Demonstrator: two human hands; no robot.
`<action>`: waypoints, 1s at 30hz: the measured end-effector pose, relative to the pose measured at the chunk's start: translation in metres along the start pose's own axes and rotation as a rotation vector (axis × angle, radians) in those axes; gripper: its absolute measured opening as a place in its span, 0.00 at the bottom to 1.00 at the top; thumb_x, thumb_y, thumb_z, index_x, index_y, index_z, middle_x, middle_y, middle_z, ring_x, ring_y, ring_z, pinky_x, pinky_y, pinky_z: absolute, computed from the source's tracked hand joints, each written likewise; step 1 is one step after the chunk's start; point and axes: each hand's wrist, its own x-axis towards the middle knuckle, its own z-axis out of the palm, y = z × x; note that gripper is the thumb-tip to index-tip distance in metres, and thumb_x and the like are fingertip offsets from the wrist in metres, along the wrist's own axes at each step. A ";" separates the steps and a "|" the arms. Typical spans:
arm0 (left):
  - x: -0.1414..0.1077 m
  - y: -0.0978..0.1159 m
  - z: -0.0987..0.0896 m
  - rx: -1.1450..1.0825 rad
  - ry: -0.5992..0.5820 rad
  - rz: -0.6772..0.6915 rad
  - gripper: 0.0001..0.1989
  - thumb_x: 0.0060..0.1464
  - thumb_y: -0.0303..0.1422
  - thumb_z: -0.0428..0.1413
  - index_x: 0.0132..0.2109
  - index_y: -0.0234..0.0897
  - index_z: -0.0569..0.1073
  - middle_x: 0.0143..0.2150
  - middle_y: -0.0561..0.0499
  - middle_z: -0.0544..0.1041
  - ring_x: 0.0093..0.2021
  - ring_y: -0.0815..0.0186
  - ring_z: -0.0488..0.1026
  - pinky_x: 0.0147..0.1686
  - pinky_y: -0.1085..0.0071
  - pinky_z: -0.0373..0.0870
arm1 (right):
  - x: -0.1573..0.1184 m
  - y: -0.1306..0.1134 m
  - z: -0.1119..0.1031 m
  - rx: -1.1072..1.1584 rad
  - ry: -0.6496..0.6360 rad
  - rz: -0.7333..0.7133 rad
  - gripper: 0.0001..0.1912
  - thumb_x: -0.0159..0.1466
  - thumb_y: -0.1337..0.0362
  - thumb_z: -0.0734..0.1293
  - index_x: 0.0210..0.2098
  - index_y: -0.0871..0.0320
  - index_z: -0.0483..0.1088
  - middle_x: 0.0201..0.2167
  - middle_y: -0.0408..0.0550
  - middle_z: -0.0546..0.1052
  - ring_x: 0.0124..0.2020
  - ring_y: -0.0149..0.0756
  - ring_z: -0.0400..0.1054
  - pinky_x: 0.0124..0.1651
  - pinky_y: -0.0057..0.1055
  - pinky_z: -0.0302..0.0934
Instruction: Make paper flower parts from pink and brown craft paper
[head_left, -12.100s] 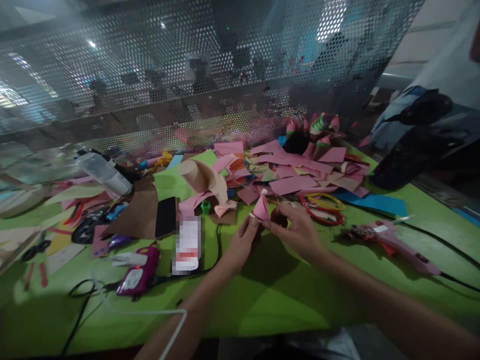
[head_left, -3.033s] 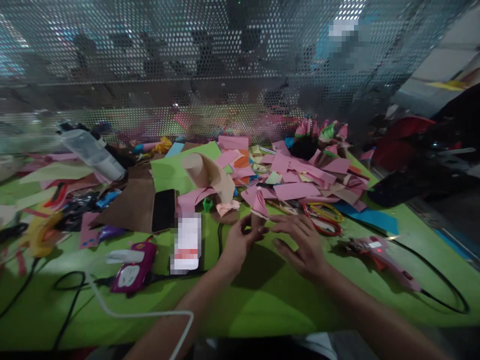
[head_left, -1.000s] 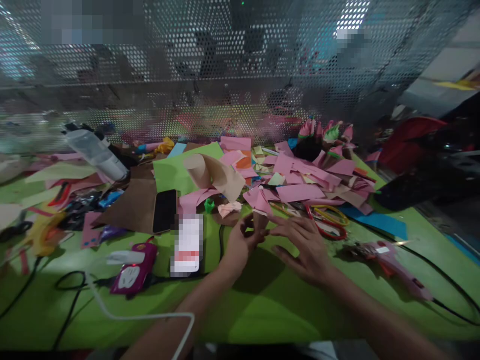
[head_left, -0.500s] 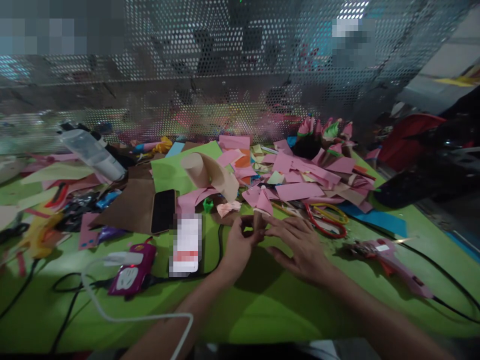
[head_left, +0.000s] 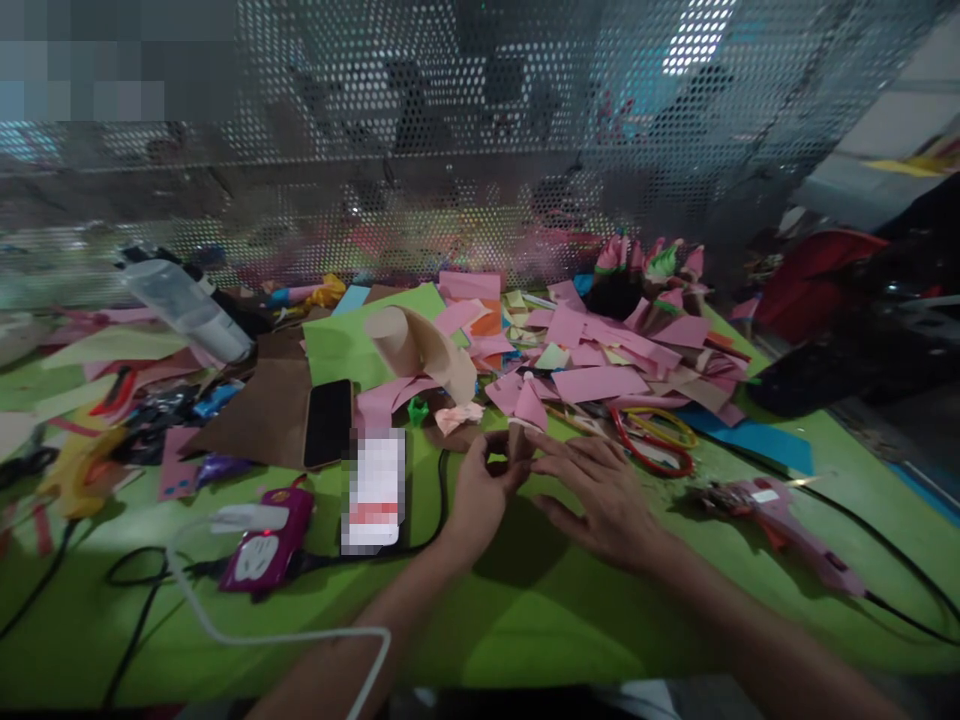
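In the head view, the left hand (head_left: pixel 484 490) keeps its grip pinched around the brown lower part of a small paper cone with a pointed pink top (head_left: pixel 526 418), tip up over the green tabletop (head_left: pixel 555 630). The right hand (head_left: pixel 600 490) has a loose grip, thumb spread away, fingertips at the cone's pale band. Well to the right lies a pink plastic glue gun (head_left: pixel 806 535).

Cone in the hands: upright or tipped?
Upright: the cone's pink top points up, above the brown part held in the left hand.
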 end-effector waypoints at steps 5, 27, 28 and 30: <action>0.000 0.000 -0.001 0.024 -0.009 0.029 0.22 0.43 0.39 0.69 0.43 0.35 0.74 0.44 0.44 0.79 0.42 0.60 0.76 0.45 0.64 0.73 | 0.000 -0.001 -0.001 0.003 0.051 -0.033 0.08 0.67 0.61 0.64 0.45 0.54 0.71 0.57 0.52 0.77 0.45 0.46 0.71 0.46 0.44 0.61; 0.000 0.006 0.001 -0.011 -0.027 -0.009 0.21 0.41 0.39 0.71 0.40 0.35 0.75 0.42 0.45 0.81 0.39 0.61 0.77 0.41 0.67 0.73 | 0.003 0.003 -0.008 0.260 0.093 0.088 0.07 0.67 0.62 0.64 0.45 0.51 0.69 0.55 0.51 0.78 0.48 0.46 0.72 0.48 0.44 0.63; 0.000 0.007 0.002 -0.010 -0.030 -0.003 0.21 0.41 0.39 0.70 0.40 0.35 0.75 0.42 0.45 0.81 0.39 0.61 0.77 0.41 0.66 0.73 | 0.003 0.003 -0.008 0.249 0.088 0.091 0.07 0.67 0.61 0.65 0.45 0.51 0.69 0.55 0.51 0.78 0.48 0.46 0.72 0.48 0.44 0.63; -0.001 0.009 0.003 -0.010 -0.042 -0.001 0.20 0.41 0.39 0.70 0.39 0.36 0.75 0.42 0.46 0.81 0.39 0.61 0.77 0.42 0.67 0.73 | 0.003 0.003 -0.008 0.246 0.089 0.100 0.08 0.67 0.61 0.65 0.46 0.52 0.69 0.55 0.51 0.78 0.48 0.46 0.71 0.49 0.44 0.63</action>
